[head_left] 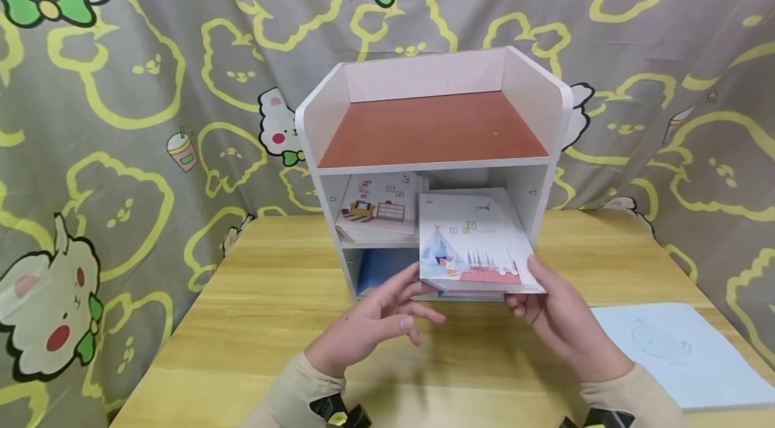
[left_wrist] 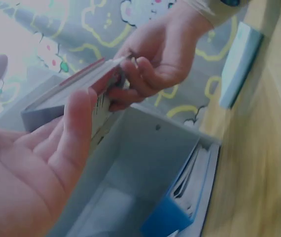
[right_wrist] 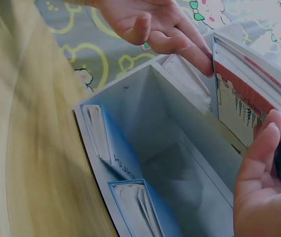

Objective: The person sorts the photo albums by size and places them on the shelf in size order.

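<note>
A small stack of white picture books (head_left: 469, 239), with a tent drawn on the top cover, sticks out of the right side of the shelf unit's (head_left: 432, 162) middle compartment. My right hand (head_left: 560, 320) grips its front right corner, thumb on top and fingers curled underneath. At the front left corner, my left hand (head_left: 381, 313) touches the stack with extended fingers, its thumb held away. The right wrist view shows the stack's underside (right_wrist: 236, 106), with a red edge. Left of it in the same compartment lies another pile of picture books (head_left: 381, 206).
Two blue albums (right_wrist: 116, 143) lie in the bottom compartment, their page edges facing out. On the wooden table (head_left: 242, 320), a pale blue pad (head_left: 684, 354) with a whale drawing lies at the right. A patterned curtain (head_left: 181, 78) hangs behind the shelf unit.
</note>
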The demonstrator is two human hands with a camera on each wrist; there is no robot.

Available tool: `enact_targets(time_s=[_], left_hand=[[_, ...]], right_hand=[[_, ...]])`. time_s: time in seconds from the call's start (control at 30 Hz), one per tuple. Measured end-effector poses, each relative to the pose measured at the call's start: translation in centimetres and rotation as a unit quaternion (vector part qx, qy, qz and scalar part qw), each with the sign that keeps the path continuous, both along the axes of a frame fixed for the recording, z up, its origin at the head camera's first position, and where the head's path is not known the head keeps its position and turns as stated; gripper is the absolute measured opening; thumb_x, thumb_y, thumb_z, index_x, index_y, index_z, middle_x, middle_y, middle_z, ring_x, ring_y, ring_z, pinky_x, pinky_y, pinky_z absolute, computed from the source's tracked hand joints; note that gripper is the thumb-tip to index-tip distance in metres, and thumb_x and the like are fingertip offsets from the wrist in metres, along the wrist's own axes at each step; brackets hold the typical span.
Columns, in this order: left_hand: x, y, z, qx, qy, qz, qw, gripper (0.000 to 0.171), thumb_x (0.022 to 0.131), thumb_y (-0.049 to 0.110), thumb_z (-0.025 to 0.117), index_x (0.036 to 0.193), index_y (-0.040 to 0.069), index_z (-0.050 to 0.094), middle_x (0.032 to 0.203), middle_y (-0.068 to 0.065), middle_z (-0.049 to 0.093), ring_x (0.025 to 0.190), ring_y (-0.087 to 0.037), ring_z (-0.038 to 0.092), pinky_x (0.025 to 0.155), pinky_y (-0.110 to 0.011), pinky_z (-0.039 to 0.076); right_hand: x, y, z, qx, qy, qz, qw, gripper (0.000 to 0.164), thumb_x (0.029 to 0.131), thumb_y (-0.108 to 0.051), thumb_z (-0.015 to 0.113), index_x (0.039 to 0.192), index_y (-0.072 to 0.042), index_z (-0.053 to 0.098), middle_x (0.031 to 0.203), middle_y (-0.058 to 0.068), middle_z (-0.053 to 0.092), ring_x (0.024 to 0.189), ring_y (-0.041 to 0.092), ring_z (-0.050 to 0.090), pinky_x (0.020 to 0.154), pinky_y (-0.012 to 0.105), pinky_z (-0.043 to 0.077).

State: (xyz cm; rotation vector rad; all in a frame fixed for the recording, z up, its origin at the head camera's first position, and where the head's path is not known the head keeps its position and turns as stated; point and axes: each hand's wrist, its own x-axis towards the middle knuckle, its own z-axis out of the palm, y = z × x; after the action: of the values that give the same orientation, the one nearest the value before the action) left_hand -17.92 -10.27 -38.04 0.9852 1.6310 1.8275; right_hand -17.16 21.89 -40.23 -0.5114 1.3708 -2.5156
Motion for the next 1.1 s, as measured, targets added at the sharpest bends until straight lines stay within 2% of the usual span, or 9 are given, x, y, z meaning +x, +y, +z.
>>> enact_targets(time_s=[0.17, 0.27, 0.33, 0.43, 0.53, 0.57, 0.7, 0.83, 1.1], left_hand=[[-0.6, 0.4, -0.3, 0.057, -0.016, -0.013, 0.9982, 0.073, 0.106, 0.013, 0.045, 0.164, 0.028, 0.004, 0.161, -0.016, 0.032, 0.134, -0.039, 0.049, 0.09, -0.044, 0.055], [-0.5, 0.6, -0.2, 0.036, 0.003, 0.033, 0.9988, 0.069, 0.105, 0.012, 0.047, 0.164, 0.026, 0.012, 0.16, -0.012, 0.035, 0.132, -0.038, 0.05, 0.092, -0.049, 0.053], [-0.1, 0.7, 0.1, 0.001, 0.063, 0.091, 0.9939, 0.065, 0.104, 0.012, 0.052, 0.161, 0.023, 0.023, 0.157, -0.007, 0.038, 0.13, -0.033, 0.052, 0.093, -0.047, 0.053], [0.7, 0.7, 0.6, -0.052, 0.221, 0.192, 0.9547, 0.05, 0.1, 0.01, 0.06, 0.148, 0.016, 0.047, 0.142, -0.004, 0.05, 0.118, -0.025, 0.057, 0.09, -0.039, 0.055], [1.5, 0.8, 1.3, -0.102, 0.379, 0.259, 0.8822, 0.033, 0.094, 0.008, 0.066, 0.127, 0.013, 0.064, 0.124, 0.0, 0.057, 0.109, -0.018, 0.057, 0.089, -0.033, 0.054], [1.6, 0.9, 1.4, -0.116, 0.416, 0.261, 0.863, 0.029, 0.094, 0.009, 0.067, 0.123, 0.013, 0.067, 0.122, 0.0, 0.057, 0.108, -0.016, 0.057, 0.09, -0.033, 0.053], [1.3, 1.6, 0.7, -0.203, 0.482, 0.221, 0.823, 0.031, 0.095, 0.02, 0.069, 0.126, 0.017, 0.067, 0.132, 0.0, 0.056, 0.124, -0.013, 0.051, 0.104, -0.035, 0.046], [0.6, 2.3, -1.1, -0.277, 0.485, 0.191, 0.8071, 0.037, 0.098, 0.03, 0.067, 0.132, 0.018, 0.064, 0.143, -0.001, 0.052, 0.133, -0.016, 0.047, 0.11, -0.037, 0.042], [-0.2, 2.4, -2.5, -0.337, 0.451, 0.2, 0.802, 0.037, 0.098, 0.032, 0.067, 0.132, 0.016, 0.064, 0.137, 0.002, 0.056, 0.127, -0.015, 0.051, 0.108, -0.037, 0.043]], right_hand=[[-0.1, -0.2, -0.1, 0.052, -0.018, -0.075, 0.996, 0.046, 0.111, -0.045, 0.028, 0.128, -0.014, 0.058, 0.092, 0.003, 0.069, 0.076, 0.012, 0.061, 0.064, 0.022, 0.051], [0.1, -0.2, 0.1, 0.086, -0.031, -0.168, 0.982, 0.039, 0.111, -0.041, 0.03, 0.105, -0.011, 0.054, 0.088, -0.002, 0.057, 0.075, 0.012, 0.053, 0.064, 0.024, 0.046], [0.3, -0.1, 0.4, 0.085, -0.011, -0.228, 0.97, 0.036, 0.112, -0.033, 0.03, 0.09, -0.01, 0.046, 0.083, 0.0, 0.047, 0.07, 0.013, 0.046, 0.057, 0.027, 0.037], [0.4, 0.2, 1.1, 0.069, 0.081, -0.28, 0.954, 0.035, 0.112, -0.018, 0.03, 0.08, -0.006, 0.034, 0.077, 0.005, 0.035, 0.062, 0.018, 0.036, 0.052, 0.034, 0.025], [0.8, 0.3, 2.1, 0.072, 0.17, -0.29, 0.939, 0.035, 0.11, -0.007, 0.032, 0.076, 0.001, 0.038, 0.072, 0.008, 0.039, 0.058, 0.021, 0.037, 0.049, 0.033, 0.028], [0.9, 0.3, 2.3, 0.095, 0.192, -0.289, 0.933, 0.034, 0.109, -0.003, 0.034, 0.076, 0.003, 0.041, 0.071, 0.009, 0.043, 0.059, 0.022, 0.04, 0.05, 0.03, 0.035], [0.9, -0.2, 2.2, 0.271, 0.209, -0.289, 0.894, 0.027, 0.106, -0.001, 0.046, 0.083, 0.004, 0.057, 0.081, 0.01, 0.06, 0.074, 0.017, 0.059, 0.071, 0.023, 0.053], [0.3, -0.9, 0.7, 0.432, 0.222, -0.245, 0.839, 0.011, 0.103, -0.008, 0.057, 0.1, -0.006, 0.068, 0.1, 0.005, 0.067, 0.091, 0.013, 0.063, 0.081, 0.024, 0.053], [-0.7, -1.0, -0.8, 0.551, 0.213, -0.221, 0.776, 0.006, 0.098, -0.014, 0.066, 0.101, -0.015, 0.071, 0.104, -0.003, 0.066, 0.09, 0.013, 0.062, 0.079, 0.034, 0.054]])
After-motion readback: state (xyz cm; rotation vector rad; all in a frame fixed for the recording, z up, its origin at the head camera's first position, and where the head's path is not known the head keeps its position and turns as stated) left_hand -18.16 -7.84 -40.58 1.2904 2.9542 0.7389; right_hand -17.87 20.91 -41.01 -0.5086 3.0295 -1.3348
